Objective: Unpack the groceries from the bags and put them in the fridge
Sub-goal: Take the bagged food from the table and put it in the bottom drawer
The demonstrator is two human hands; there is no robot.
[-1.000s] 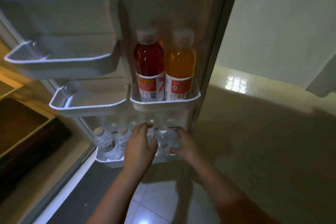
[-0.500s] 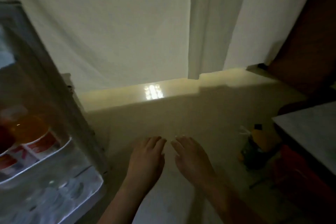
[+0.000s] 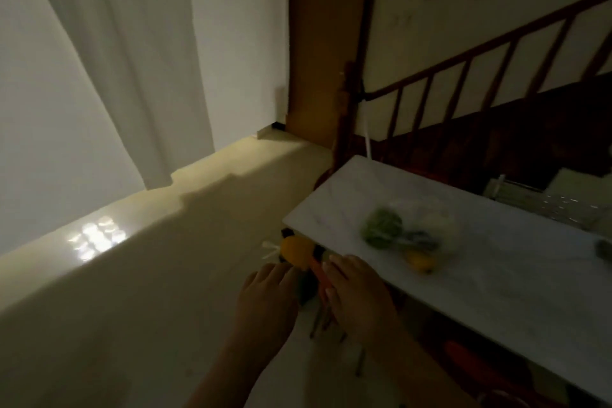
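The next groceries to fetch lie in two places. On the floor, just beyond the fingertips of both hands, sits a bag of groceries (image 3: 299, 262) with something rounded and yellow-orange at its top and darker, greenish things under it; the picture is dim and smeared, so what exactly they are cannot be told. Up and to the right of the right fingers, a clear plastic bag (image 3: 405, 235) lies on the white tabletop (image 3: 496, 275), holding a green leafy vegetable and a small yellow fruit, perhaps a lemon.

The left hand (image 3: 266, 301) and right hand (image 3: 356, 295) reach forward side by side, palms down, fingers straight and relaxed, holding nothing. The floor bag shows in the gap between them, its yellow top just past the left fingertips and beside the right ones; whether any finger touches it is unclear.

The step in hand looks like picking up the floor bag. To do it well, I would bring both hands down around the bag rather than onto its top, find the handles or gather the loose plastic at the mouth, and lift straight up so the round item does not roll out. The table edge hangs close over the right fingers, so the right wrist should stay low and clear of it while rising. The fridge is not in view here, so the load has to be carried back with a secure hold, one hand under the bag if it sags.

Beyond the hands are a pale floor, a white curtain, and a wooden stair railing behind the table.
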